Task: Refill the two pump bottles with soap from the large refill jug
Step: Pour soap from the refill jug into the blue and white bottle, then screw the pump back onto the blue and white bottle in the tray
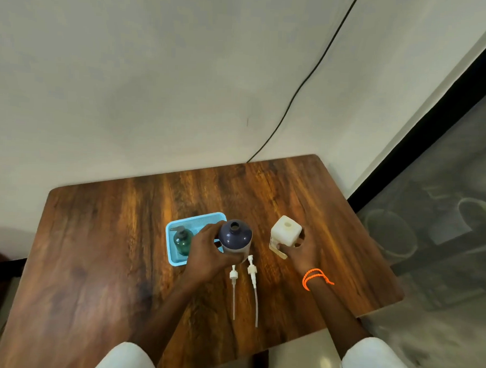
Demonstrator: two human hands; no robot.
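Jug at 3 o'clock of the open bottle.
My left hand (pixel 206 248) grips the upright bottle (pixel 235 236); my right hand (pixel 303 249) wraps the jug (pixel 285 230), mouth up, beside it.

Lower half of dark bottle (pixel 235 237) hidden behind left hand (pixel 206 250); near-right corner of blue tray (pixel 171 237) covered by same hand; right hand (pixel 303 250) fingertips hidden behind white jug (pixel 285 231); green bottle (pixel 182 241) in tray blurry, fill level unreadable; both sleeves cut by bottom edge
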